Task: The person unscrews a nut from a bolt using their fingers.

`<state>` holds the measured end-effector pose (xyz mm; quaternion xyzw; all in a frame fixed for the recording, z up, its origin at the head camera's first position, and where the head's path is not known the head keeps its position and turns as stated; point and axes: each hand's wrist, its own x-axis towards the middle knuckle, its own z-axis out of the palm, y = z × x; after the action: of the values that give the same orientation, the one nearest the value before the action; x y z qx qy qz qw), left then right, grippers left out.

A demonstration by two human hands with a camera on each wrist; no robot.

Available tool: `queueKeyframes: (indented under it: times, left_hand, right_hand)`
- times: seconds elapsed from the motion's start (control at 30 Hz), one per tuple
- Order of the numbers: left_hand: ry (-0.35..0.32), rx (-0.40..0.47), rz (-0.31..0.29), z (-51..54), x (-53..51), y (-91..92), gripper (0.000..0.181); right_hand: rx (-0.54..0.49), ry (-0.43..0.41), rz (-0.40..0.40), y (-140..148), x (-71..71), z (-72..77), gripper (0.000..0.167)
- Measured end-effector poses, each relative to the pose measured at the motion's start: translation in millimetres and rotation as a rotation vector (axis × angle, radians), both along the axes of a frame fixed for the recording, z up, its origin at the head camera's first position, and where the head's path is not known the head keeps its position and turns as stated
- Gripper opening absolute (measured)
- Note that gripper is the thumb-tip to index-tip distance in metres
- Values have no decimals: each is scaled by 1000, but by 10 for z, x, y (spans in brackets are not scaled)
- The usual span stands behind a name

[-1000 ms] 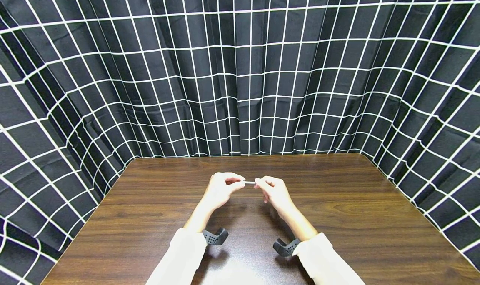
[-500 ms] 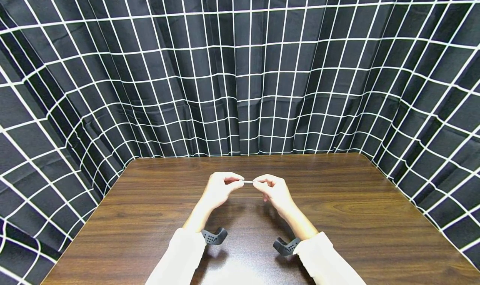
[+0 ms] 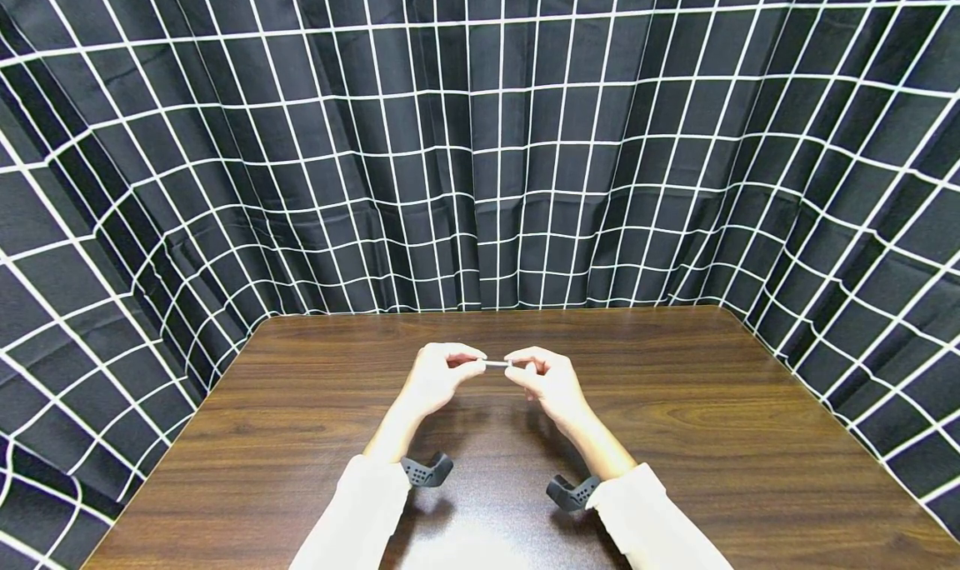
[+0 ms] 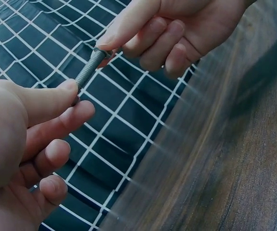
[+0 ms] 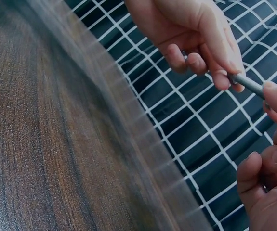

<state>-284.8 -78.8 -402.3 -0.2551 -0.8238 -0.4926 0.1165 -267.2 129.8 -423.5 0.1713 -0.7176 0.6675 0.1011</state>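
Note:
Above the table, a thin grey metal bolt (image 4: 88, 71) lies roughly level between both hands, its thread plain in the left wrist view. My left hand (image 3: 437, 380) pinches one end between thumb and index finger, the other fingers loosely bent. At the opposite end, the thumb and index finger of my right hand (image 3: 553, 387) hold a slightly wider part; whether it is a head or a nut I cannot tell. The right wrist view shows the bare middle of the bolt (image 5: 252, 86) between the two thumbs. Fingertips cover both ends.
A brown wood-grain table (image 3: 675, 420) lies under the hands. Black curtain (image 3: 495, 170) with a white grid hangs behind it and at both sides. Dark wrist mounts (image 3: 429, 472) sit near the white sleeves (image 3: 360, 512).
The right thumb and index finger have shifted slightly left and changed their hold at the bolt's end. My left hand has drifted very slightly left, still pinching the bolt.

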Motion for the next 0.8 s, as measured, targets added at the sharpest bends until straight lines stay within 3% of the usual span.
queueKeyframes:
  times: [0.5,0.8]
  left_hand:
    - [4,-1,6,-13,-14,-9,14]
    - [18,3,0,-43,-35,-5,14]
  right_hand:
    - [32,54,1,10,6,12,24]
    - [31,-34,-34,-10,10,22,18]
